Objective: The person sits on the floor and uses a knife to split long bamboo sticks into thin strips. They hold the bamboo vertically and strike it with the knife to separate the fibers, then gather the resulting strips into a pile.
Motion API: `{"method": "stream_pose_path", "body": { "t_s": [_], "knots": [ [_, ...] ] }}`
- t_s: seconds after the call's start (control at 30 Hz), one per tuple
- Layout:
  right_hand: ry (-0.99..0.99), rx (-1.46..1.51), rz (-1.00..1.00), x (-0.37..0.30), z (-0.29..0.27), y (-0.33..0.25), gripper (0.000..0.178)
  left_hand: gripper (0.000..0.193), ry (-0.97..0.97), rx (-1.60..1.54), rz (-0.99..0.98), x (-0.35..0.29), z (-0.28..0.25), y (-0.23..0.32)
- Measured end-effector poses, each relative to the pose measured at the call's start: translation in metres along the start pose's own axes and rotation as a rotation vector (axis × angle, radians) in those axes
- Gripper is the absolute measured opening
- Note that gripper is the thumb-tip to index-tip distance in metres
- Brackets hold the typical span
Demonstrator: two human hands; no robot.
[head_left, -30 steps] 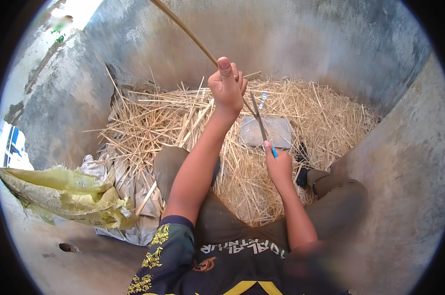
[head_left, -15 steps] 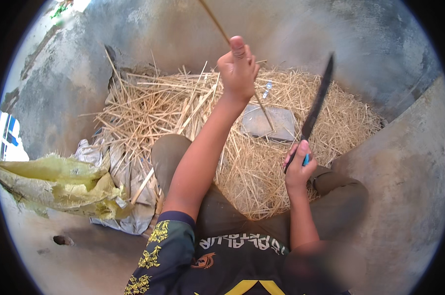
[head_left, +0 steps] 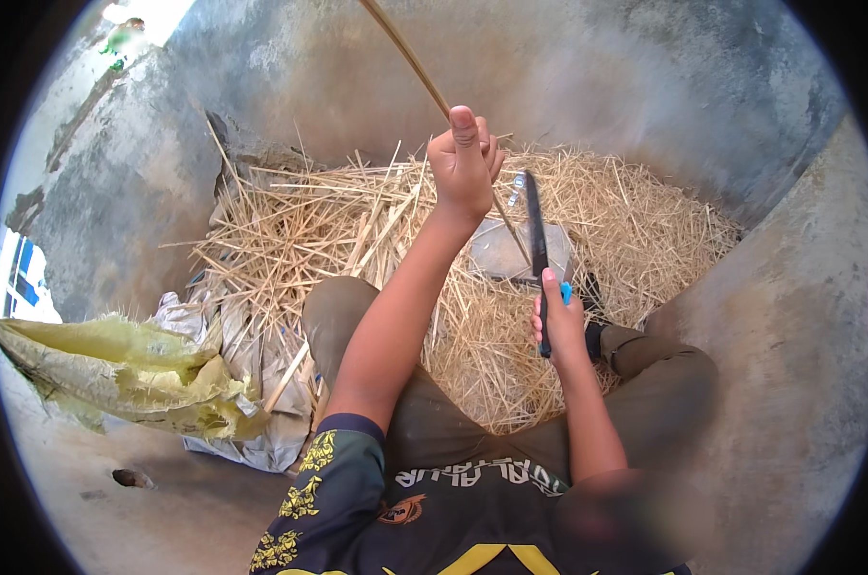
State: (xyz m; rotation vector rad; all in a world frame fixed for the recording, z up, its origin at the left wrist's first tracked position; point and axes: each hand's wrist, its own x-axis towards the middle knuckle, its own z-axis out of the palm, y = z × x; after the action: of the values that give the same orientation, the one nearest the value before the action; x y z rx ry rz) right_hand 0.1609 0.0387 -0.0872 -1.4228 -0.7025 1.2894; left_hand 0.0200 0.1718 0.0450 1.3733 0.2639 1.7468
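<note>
My left hand (head_left: 465,168) is closed round a long thin bamboo strip (head_left: 410,59), thumb pointing up along it. The strip slants from the upper left down through my fist, and its lower end rests at a grey stone slab (head_left: 496,247). In my right hand (head_left: 560,321) is a large knife (head_left: 535,218), gripped by its dark handle with the blade upright. The blade stands beside the strip's lower end; whether they touch I cannot tell. Something bright blue shows against my right fingers.
Split bamboo pieces (head_left: 290,225) lie heaped at the left, with finer shavings (head_left: 635,211) to the right. A torn yellowish sack (head_left: 127,369) sits at far left. A small clear-and-blue item (head_left: 517,189) lies behind the slab. Concrete walls (head_left: 597,77) close in around my crossed legs.
My right hand has brought the knife left and down, from out at the right to beside the strip over the slab. My left hand sits slightly lower in view.
</note>
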Motion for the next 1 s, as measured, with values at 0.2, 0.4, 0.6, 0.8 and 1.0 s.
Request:
{"method": "stream_pose_path", "body": {
  "t_s": [0.2, 0.4, 0.6, 0.8, 1.0],
  "knots": [
    [0.029, 0.101, -0.729, -0.006, 0.005, 0.028, 0.043, 0.065, -0.018, 0.007, 0.008, -0.002, 0.008, 0.002],
    [0.149, -0.330, 0.037, 0.030, -0.007, 0.064, 0.063, 0.066, 0.011, 0.006, -0.021, -0.003, 0.003, 0.002],
    [0.094, -0.130, -0.298, 0.005, 0.005, 0.019, 0.059, 0.069, -0.139, 0.000, -0.092, 0.005, -0.007, 0.007],
    [-0.049, 0.006, -0.178, -0.002, 0.011, 0.023, 0.055, 0.070, -0.189, -0.023, -0.140, 0.002, -0.005, 0.011],
    [0.065, -0.101, -0.126, -0.004, 0.006, 0.010, 0.057, 0.071, -0.111, -0.017, -0.122, -0.002, -0.010, 0.008]
  ]
}}
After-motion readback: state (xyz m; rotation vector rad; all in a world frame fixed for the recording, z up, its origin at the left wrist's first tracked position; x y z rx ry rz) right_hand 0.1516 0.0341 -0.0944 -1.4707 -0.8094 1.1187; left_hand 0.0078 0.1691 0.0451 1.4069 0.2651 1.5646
